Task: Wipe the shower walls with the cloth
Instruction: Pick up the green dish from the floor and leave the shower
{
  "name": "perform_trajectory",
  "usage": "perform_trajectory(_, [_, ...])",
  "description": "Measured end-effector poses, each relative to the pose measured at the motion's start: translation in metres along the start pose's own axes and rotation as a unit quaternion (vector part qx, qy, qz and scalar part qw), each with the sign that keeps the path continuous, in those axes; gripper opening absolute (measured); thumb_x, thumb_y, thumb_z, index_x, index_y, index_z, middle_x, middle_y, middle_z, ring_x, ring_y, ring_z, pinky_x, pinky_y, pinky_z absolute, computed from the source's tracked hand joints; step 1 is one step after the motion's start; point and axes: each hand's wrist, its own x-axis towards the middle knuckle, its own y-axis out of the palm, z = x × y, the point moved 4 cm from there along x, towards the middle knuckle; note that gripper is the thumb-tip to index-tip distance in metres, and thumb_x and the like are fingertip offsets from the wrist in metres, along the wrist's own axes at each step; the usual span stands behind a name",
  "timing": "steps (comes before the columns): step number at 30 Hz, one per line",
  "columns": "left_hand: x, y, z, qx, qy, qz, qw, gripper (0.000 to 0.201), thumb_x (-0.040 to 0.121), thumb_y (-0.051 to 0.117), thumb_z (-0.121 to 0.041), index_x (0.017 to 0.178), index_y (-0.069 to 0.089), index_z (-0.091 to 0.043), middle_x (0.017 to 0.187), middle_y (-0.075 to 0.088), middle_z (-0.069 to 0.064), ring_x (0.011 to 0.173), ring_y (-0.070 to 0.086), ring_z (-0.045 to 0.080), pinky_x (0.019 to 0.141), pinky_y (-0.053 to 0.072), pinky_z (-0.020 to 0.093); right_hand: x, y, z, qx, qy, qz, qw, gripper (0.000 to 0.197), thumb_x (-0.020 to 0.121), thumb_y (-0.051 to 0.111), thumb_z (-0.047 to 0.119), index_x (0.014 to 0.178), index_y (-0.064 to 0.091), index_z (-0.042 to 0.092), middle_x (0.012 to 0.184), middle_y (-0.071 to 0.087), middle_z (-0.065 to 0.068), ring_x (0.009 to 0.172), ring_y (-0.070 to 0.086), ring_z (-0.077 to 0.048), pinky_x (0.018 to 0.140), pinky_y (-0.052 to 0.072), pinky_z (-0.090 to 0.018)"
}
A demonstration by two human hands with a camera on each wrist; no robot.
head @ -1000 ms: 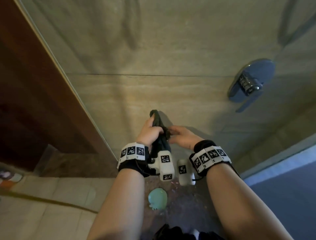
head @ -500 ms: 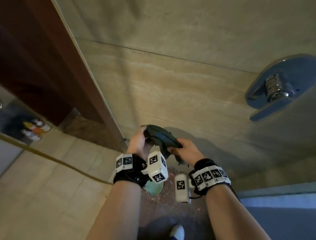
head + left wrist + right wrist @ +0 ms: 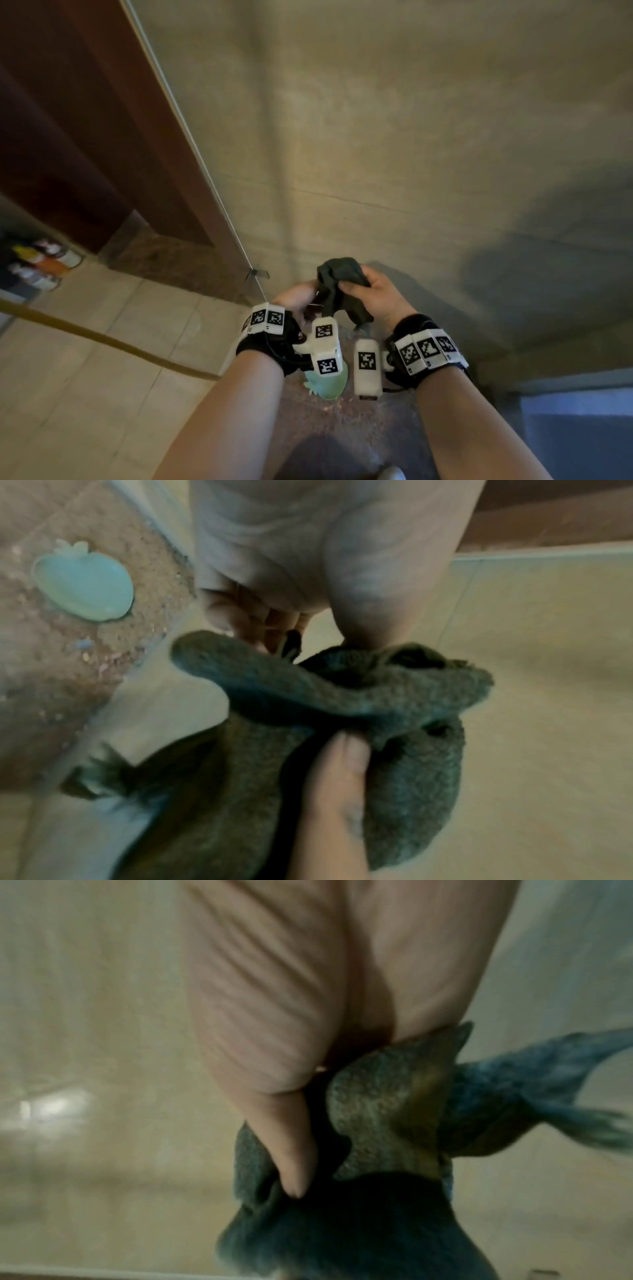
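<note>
Item: dark grey cloth (image 3: 342, 287), bunched, lower centre of the head view, held before the beige shower wall (image 3: 394, 137). Your right hand (image 3: 378, 296) clamps its top fold, thumb pressed in; your left hand (image 3: 296, 298) pinches its near edge. Also present: pale green strawberry-shaped dish (image 3: 84, 588) on the speckled floor (image 3: 41, 669), upper left of the left wrist view.

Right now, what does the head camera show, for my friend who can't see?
Two hands, the left hand and right hand, hold a bunched dark cloth in front of a beige shower wall. A pale green dish lies on the floor below the wrists.
</note>
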Motion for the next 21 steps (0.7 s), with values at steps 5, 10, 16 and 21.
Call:
perform_trajectory(5, [0.089, -0.03, 0.073, 0.059, -0.032, -0.06, 0.996, 0.033, 0.095, 0.05, -0.03, 0.076, 0.057, -0.005, 0.067, 0.058, 0.007, 0.056, 0.049, 0.017, 0.057, 0.037, 0.026, 0.034, -0.008, -0.119, 0.04, 0.049, -0.118, 0.991, 0.017, 0.094, 0.055, 0.004, 0.109, 0.061, 0.012, 0.093, 0.066, -0.003, 0.089, 0.063, -0.02, 0.083, 0.05, -0.034])
perform_trajectory(10, [0.181, -0.052, 0.145, 0.07, -0.032, -0.103, 0.992, 0.035, 0.097, 0.05, -0.024, 0.067, 0.05, -0.006, 0.049, 0.052, 0.005, 0.042, 0.037, 0.016, 0.043, 0.025, 0.021, 0.078, -0.008, -0.235, -0.038, 0.05, -0.112, 0.992, 0.013, 0.097, 0.048, 0.003, 0.103, 0.057, 0.011, 0.101, 0.062, -0.006, 0.101, 0.059, -0.024, 0.093, 0.045, -0.033])
perform_trajectory(16, [0.287, -0.067, 0.226, 0.07, -0.064, -0.091, 0.991, 0.035, 0.098, 0.049, -0.025, 0.07, 0.054, -0.005, 0.064, 0.055, 0.008, 0.049, 0.04, 0.017, 0.047, 0.029, 0.025, 0.132, -0.017, -0.355, -0.125, 0.089, -0.124, 0.98, 0.013, 0.099, 0.044, 0.007, 0.104, 0.056, 0.009, 0.102, 0.06, -0.01, 0.103, 0.058, -0.03, 0.089, 0.046, -0.035])
perform_trajectory(21, [0.346, -0.079, 0.262, 0.079, -0.064, -0.11, 0.989, 0.029, 0.097, 0.053, -0.025, 0.077, 0.054, -0.005, 0.069, 0.053, 0.01, 0.052, 0.042, 0.021, 0.053, 0.033, 0.027, 0.166, -0.022, -0.418, -0.252, 0.129, -0.151, 0.947, 0.025, 0.099, 0.041, 0.012, 0.119, 0.055, 0.007, 0.116, 0.06, -0.015, 0.107, 0.057, -0.032, 0.09, 0.045, -0.035])
